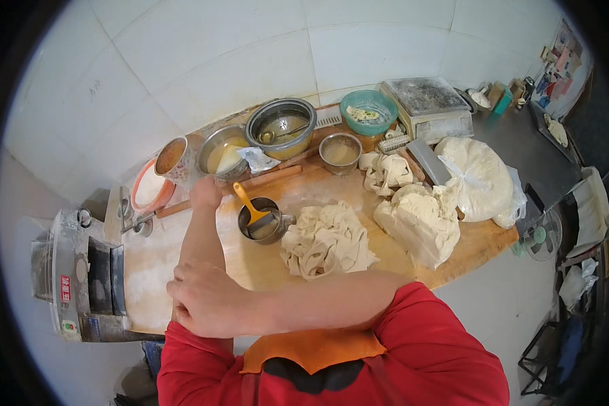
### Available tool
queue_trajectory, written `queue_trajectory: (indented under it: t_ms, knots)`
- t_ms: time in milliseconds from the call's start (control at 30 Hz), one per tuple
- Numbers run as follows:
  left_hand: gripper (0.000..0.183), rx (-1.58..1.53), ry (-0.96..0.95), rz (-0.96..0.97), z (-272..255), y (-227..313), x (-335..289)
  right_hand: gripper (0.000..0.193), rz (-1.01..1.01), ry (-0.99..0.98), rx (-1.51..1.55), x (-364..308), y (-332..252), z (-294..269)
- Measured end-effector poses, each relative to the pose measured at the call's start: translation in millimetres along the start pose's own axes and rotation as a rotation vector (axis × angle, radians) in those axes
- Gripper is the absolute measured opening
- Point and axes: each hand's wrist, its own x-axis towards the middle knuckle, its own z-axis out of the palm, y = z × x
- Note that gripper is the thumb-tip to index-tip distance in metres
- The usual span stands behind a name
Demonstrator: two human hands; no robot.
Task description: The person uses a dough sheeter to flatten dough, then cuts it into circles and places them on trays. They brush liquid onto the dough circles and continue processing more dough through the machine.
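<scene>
Stretched forward over the board, my left hand [205, 193] looks curled into a fist in front of a wooden rolling pin [271, 177]; nothing shows in it. My right arm crosses in front of me, and my right hand [206, 299] is closed around my left forearm [206, 250], just above the red sleeve [189, 345]. Beyond the crossed arms, a metal cup [269, 237] holds a scraper with a yellow handle [245, 197]. Beside the cup lies a loose, folded heap of dough [328, 240]. A larger dough block [419, 227] sits to its right.
Along the back stand a dark pot with a ladle [281, 108], metal bowls [340, 152], a green bowl [369, 111] and a scale [427, 95]. A bagged white mass [480, 179] lies at right. A machine [74, 277] stands left of the wooden board [145, 271].
</scene>
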Motion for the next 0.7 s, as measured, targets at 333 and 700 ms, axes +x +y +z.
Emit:
queue_trajectory:
  t_ms: [333, 700]
  knots:
    - [0.032, -0.324, 0.077, -0.176, 4.6, -8.7, 44.0, 0.014, 0.183, 0.153, 0.109, 1.7, 22.0, -21.5]
    - [0.027, -2.199, 0.210, -1.071, 91.9, -96.0, 93.9, 0.025, 0.386, 0.168, 0.379, -25.0, 2.2, -8.8]
